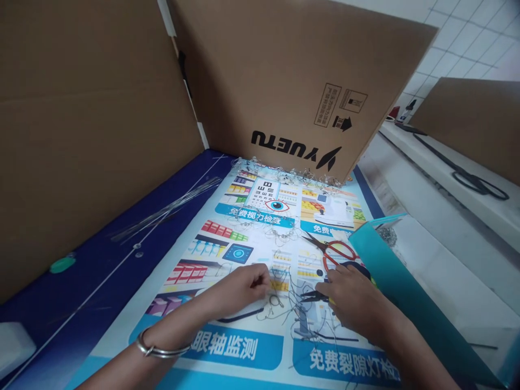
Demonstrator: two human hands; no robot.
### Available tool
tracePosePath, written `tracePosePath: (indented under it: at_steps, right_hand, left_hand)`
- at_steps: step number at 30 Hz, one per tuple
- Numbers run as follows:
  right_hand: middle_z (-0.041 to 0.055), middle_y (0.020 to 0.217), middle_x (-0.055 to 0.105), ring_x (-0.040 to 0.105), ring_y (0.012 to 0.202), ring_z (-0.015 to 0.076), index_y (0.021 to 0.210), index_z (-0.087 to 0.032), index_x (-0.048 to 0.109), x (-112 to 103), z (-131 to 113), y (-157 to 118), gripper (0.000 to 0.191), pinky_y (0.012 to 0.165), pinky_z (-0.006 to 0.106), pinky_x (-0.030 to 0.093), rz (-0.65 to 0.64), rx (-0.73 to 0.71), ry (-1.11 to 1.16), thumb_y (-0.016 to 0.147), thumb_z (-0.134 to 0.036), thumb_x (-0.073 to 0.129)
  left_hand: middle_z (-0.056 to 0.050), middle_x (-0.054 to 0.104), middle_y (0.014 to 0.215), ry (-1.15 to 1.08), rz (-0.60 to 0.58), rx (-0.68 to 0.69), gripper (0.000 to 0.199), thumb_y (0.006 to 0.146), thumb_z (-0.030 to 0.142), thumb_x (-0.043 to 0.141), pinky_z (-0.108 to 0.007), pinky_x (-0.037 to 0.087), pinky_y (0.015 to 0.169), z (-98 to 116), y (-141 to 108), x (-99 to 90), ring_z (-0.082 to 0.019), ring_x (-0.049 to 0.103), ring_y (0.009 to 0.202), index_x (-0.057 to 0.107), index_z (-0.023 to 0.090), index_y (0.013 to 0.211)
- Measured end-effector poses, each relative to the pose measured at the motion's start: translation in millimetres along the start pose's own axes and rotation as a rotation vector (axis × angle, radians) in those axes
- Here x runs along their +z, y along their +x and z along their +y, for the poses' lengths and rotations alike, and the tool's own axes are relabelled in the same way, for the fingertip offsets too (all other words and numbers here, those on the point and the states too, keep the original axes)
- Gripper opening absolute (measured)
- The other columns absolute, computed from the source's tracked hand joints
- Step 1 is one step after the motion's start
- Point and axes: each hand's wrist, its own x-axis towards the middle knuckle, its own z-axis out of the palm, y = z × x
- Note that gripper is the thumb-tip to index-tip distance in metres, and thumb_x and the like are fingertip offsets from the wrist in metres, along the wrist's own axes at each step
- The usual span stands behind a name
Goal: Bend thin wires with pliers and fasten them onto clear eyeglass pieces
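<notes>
Two hands, the left hand (239, 287) and the right hand (349, 300), sit apart at lower centre of the frame, with a gap between them. We see the left fingertips (264, 279) pinched together beside a small wire loop (277, 301), though we cannot tell whether they grip a strand. The right hand lies over black-handled pliers (313, 296), its grip hidden from us. Loose thin wires (294, 303) trail around both hands across a printed poster sheet (244, 346).

Further up, twisted wire pieces (284, 172) line the poster's far edge, and a smaller cluster (278, 234) lies mid-sheet. We count many shaped pieces there, while straight wire lengths (170, 208) lie on the dark blue mat (93, 292) at left (nothing shows how many more remain).

Red-handled scissors (337, 254) lie just above the right hand, beside a teal sheet (406, 287). Black-handled scissors (475, 181) rest on a white ledge (447, 162) at right, and cardboard panels (300, 81) stand across the top.
</notes>
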Motion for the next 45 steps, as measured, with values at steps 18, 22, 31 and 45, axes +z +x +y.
tracePosePath:
  at_steps: [18,22,31,45]
  right_hand:
    - [0.0094,0.092,0.057,0.048,0.098,0.0259,0.101,-0.02,0.057,18.7,14.9,25.2,0.029,0.081,0.038,0.033,0.185,0.122,-0.032,0.081,-0.039,0.051]
    - [0.0093,0.092,0.056,0.048,0.095,0.0247,0.103,-0.019,0.055,24.4,10.7,30.0,0.03,0.08,0.037,0.033,0.211,0.119,-0.037,0.083,-0.04,0.047]
    - [0.0085,0.092,0.055,0.048,0.093,0.0234,0.101,-0.019,0.055,26.4,11.0,30.9,0.027,0.08,0.036,0.033,0.218,0.111,-0.026,0.084,-0.039,0.047]
    - [0.0102,0.096,0.061,0.053,0.093,0.0246,0.104,-0.018,0.057,38.9,9.5,37.5,0.026,0.082,0.04,0.038,0.481,-0.069,-0.055,0.084,-0.03,0.046]
  left_hand:
    - [0.001,0.057,0.069,-0.7,-0.12,-0.072,0.016,0.075,0.026,0.061,-0.023,0.037,0.057,-7.1,4.1,-5.5,-0.009,0.051,0.06,0.058,0.016,0.087]
    - [0.001,0.059,0.068,-0.747,-0.137,-0.085,0.019,0.077,0.03,0.06,-0.021,0.036,0.054,-10.1,5.1,-3.4,-0.009,0.055,0.059,0.059,0.015,0.089]
    - [0.001,0.057,0.063,-0.76,-0.152,-0.074,0.016,0.076,0.027,0.06,-0.021,0.036,0.053,-9.5,4.4,-1.4,-0.008,0.052,0.054,0.06,0.014,0.086]
    - [0.0,0.062,0.076,0.171,0.239,0.23,0.019,0.078,0.011,0.043,-0.021,0.04,0.063,2.4,3.9,12.4,-0.012,0.054,0.069,0.06,0.018,0.081]
